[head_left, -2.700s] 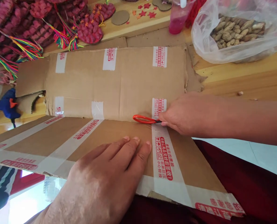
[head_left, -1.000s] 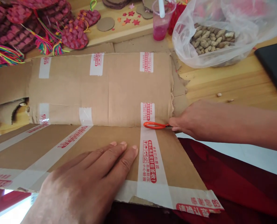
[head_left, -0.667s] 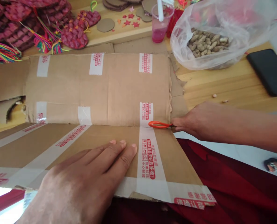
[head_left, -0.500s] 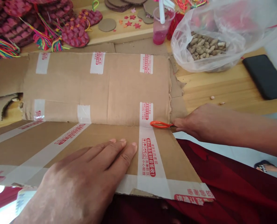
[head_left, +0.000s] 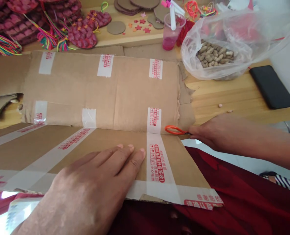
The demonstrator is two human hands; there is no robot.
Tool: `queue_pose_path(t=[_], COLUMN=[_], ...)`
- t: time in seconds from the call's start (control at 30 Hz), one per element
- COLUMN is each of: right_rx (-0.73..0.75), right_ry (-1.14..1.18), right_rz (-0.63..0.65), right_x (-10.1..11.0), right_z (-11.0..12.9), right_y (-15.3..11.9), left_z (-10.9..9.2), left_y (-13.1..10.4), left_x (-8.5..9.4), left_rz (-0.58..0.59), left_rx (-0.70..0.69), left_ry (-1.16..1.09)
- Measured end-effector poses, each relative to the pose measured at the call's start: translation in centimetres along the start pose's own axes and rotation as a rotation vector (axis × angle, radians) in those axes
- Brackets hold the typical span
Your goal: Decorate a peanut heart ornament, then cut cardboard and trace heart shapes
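A wide sheet of brown cardboard [head_left: 132,91] with strips of white, red-printed tape lies folded across the table edge, its near flap sloping down towards me. My left hand [head_left: 96,182] rests on that flap, palm down with fingers stretched out. At the right end of the fold, my right hand [head_left: 206,132] is closed around what looks like a pair of scissors. Their orange handle loop [head_left: 175,130] points left over the crease, and a bit of dark metal shows beside my fingertips. The rest of the scissors is hidden by the hand.
A plastic bag of peanuts [head_left: 215,55] and a black phone [head_left: 272,87] are at the right. Behind the cardboard stand a pink cup [head_left: 170,40], cardboard discs [head_left: 116,27] and pink beaded pieces with tassels [head_left: 82,36]. A foot in a sandal [head_left: 269,177] shows below.
My right hand and the orange-handled scissors have shifted slightly right along the fold. The left hand stays on the flap. The whole view has moved a little.
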State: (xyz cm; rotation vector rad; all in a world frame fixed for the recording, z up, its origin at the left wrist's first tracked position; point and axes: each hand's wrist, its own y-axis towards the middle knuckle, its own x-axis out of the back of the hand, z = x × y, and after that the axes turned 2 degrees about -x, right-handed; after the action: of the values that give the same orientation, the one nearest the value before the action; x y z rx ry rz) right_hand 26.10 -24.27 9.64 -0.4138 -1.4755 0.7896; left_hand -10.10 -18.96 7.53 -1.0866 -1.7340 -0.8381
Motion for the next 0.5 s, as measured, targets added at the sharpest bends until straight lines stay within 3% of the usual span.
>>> queue_pose_path(t=[0.23,0.4,0.5], right_rx=[-0.042,-0.136,-0.23], right_ry=[0.232,0.621,0.856], right_rz=[0.052,-0.056,-0.225], right_x=[0.1,-0.3,-1.5], right_z=[-1.7,-0.8,-0.4], right_y=[-2.1,-1.4,-0.3], left_z=[0.2,0.1,-0.2], left_y=[-0.3,0.2,0.7], left_x=[-0.2,-0.2,-0.1], left_rz=[0.007,-0.024,-0.04], left_rx=[0.017,0.053,0.049], left_ry=[0.0,-0.023,0.017])
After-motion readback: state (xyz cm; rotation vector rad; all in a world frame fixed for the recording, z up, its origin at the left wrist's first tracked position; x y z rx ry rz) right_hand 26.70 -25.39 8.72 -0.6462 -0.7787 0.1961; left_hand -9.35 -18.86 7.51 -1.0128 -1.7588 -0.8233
